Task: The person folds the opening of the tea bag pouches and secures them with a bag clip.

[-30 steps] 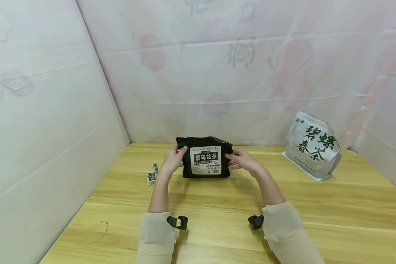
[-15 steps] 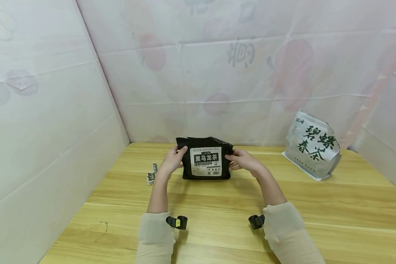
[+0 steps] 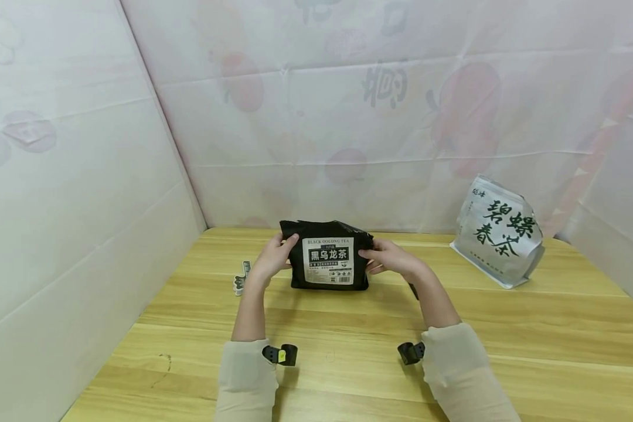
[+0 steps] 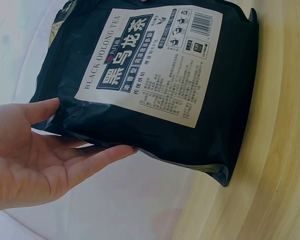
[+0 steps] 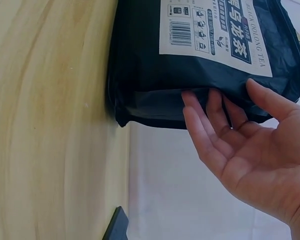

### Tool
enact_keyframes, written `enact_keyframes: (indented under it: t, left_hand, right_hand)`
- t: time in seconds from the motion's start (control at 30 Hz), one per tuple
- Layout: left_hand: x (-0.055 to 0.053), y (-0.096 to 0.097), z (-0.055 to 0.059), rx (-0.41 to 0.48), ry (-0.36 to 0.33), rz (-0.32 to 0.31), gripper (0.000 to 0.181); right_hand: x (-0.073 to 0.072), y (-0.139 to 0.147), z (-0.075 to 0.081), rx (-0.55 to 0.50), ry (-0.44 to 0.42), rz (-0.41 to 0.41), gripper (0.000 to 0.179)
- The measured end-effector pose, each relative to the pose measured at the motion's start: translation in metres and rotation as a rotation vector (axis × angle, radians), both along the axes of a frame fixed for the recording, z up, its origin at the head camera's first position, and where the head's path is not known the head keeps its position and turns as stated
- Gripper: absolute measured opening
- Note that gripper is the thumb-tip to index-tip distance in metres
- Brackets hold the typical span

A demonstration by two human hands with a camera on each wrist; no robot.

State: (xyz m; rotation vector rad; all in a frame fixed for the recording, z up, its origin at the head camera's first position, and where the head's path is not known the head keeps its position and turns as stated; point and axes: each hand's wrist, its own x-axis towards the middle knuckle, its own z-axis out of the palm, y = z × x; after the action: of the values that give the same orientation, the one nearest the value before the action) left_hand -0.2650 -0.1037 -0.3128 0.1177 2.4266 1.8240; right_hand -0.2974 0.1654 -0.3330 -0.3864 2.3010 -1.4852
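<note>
Black, slightly glossy film makes up the Black Oolong Tea bag (image 3: 329,258), which you hold upright near the back of the table (image 3: 327,328), its pale label (image 4: 150,67) turned toward you. Your left hand (image 3: 275,257) has a narrow grip on one side, thumb on the front face and fingers at the edge; your right hand (image 3: 390,257) pinches the opposite side, thumb in front and fingertips against the folded gusset. The base sits at or just above the wood; whether it bears weight there, you cannot tell. Both holds look light and fairly high, so the smooth film could slip from your thumbs, or the bag could twist if one hand pulls harder. Squeezing inward would likely buckle the soft sides, as the top is already crumpled. Whether that top is sealed is unclear, so tipping it might spill the contents. Mind the small clip-like piece (image 3: 241,279) just beside your left forearm (image 3: 250,310): a careless sweep could shove it. A dark object, too hidden to name, peeks out by your right forearm (image 3: 436,299). The silver-white Biluochun tea bag (image 3: 498,234) stands tilted, well apart; only a wide elbow swing would threaten it.
</note>
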Motion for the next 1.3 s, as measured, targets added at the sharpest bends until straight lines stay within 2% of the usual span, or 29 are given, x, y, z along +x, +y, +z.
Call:
enact_keyframes:
  t: [0.33, 0.8, 0.97, 1.13, 1.3]
  left_hand:
    - [0.002, -0.004, 0.002, -0.004, -0.025, -0.032, 0.066]
    - [0.005, -0.004, 0.004, -0.04, -0.002, -0.043, 0.064]
    - [0.006, -0.004, 0.006, -0.136, 0.028, -0.004, 0.066]
    - [0.008, -0.008, 0.011, -0.257, 0.087, 0.083, 0.069]
    - [0.013, -0.01, 0.017, -0.277, 0.111, 0.179, 0.07]
  right_hand:
    - [0.003, 0.001, 0.002, 0.012, 0.006, 0.031, 0.059]
    - [0.004, 0.003, 0.004, 0.039, 0.038, 0.062, 0.058]
    - [0.005, 0.008, 0.005, 0.07, 0.093, 0.109, 0.053]
    - [0.006, 0.015, 0.007, 0.104, 0.133, 0.13, 0.05]
    - [0.006, 0.023, 0.009, 0.128, 0.151, 0.131, 0.04]
